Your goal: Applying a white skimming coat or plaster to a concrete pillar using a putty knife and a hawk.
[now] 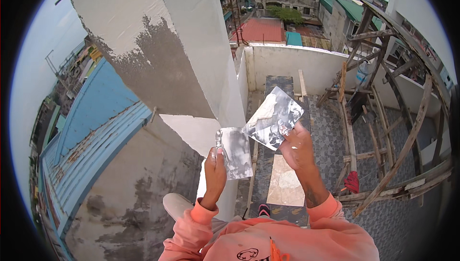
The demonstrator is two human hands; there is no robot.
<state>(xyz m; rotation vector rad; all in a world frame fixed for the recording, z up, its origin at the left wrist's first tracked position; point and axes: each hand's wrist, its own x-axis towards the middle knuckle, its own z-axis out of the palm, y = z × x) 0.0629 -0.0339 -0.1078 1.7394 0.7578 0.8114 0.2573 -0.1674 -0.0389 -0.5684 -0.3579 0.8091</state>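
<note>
My left hand (214, 174) is closed on the side of a flat metal trowel (236, 158), its face smeared pale grey, with the thumb along the edge. Higher and to the right, my right hand (297, 150) grips a second, shinier metal trowel (280, 117) that is tilted and carries white putty (264, 110). That trowel's lower left corner meets or almost meets the top of the left one; I cannot tell which. Neither trowel's handle shows. Just beyond the hands rises a concrete pillar (167, 71), part bare grey and part coated with white putty (127, 9).
A low wall (297, 67) bounds the patterned floor (328, 131). Rough wooden framing (373, 112) stands at the right, with a red cloth (351, 182) near its foot. A pale board (286, 182) lies below my right hand. At the left is a blue metal roof (96, 122).
</note>
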